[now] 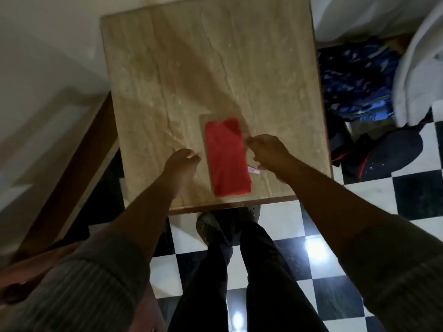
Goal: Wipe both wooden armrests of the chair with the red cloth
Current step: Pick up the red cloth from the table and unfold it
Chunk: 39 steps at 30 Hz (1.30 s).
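Red cloth (226,158) folded flat on table (167,68); left hand (181,164) & right hand (268,152) flank it, fingers loosely curled, holding nothing.

**Grey ribbed sleeves, dark trousers, perforated clogs**

Both forearms are bare, with grey ribbed-knit sleeves (103,279) pushed up near the elbows. The left hand (182,161) and right hand (268,149) wear no gloves. The legs are in dark trousers (261,271). The feet wear grey-green clogs (207,227) with round perforations across the top.
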Available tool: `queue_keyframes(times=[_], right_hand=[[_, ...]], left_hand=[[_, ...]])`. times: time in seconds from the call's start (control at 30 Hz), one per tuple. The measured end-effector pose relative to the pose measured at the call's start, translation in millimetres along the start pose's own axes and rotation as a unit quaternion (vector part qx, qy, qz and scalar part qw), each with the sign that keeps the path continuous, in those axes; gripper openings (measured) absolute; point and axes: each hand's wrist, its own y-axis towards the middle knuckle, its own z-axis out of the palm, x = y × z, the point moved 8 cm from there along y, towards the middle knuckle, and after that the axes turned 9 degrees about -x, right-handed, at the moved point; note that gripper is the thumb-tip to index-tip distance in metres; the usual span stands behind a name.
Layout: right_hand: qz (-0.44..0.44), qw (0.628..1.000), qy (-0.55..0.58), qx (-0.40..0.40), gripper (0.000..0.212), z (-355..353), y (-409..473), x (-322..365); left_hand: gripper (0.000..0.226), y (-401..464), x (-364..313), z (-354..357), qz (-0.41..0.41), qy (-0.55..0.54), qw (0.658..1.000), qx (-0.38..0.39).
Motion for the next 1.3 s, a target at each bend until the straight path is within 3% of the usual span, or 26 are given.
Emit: queue_keyframes(times=[0.1,0.2,0.3,0.47,0.77,0.97,1.3], right_hand=[[-0.057,0.996,-0.064,-0.019,0.036,13.0,15.8,-6.5],[-0.086,0.993,-0.074,-0.032,0.010,28.7,24.3,-15.7],[-0.097,0.993,-0.057,-0.047,0.027,36.0,26.0,-19.1],[-0.081,0.996,-0.009,-0.036,0.018,45.2,24.0,-26.7],[-0.095,0.995,0.003,-0.016,0.017,72.5,0.8,-17.7],[-0.116,0.993,0.018,0.029,0.024,125.8,-41.2,1.9],[-0.162,0.966,-0.035,0.197,0.023,286.5,-174.2,46.9]], left_hand=[[0.034,10.8,3.2,22.4,0.009,-0.025,1.000,-0.003],[0.012,20.2,11.9,43.7,0.028,-0.037,0.999,-0.016],[0.012,29.6,25.3,49.6,0.020,-0.066,0.997,-0.040],[0.023,28.6,37.5,45.6,0.005,-0.112,0.992,-0.055],[0.014,-1.3,62.3,18.2,-0.014,-0.176,0.984,-0.034],[0.010,-31.8,109.4,-40.2,-0.029,-0.272,0.960,-0.055],[0.014,-117.2,241.1,-190.1,-0.048,-0.359,0.907,-0.215]])
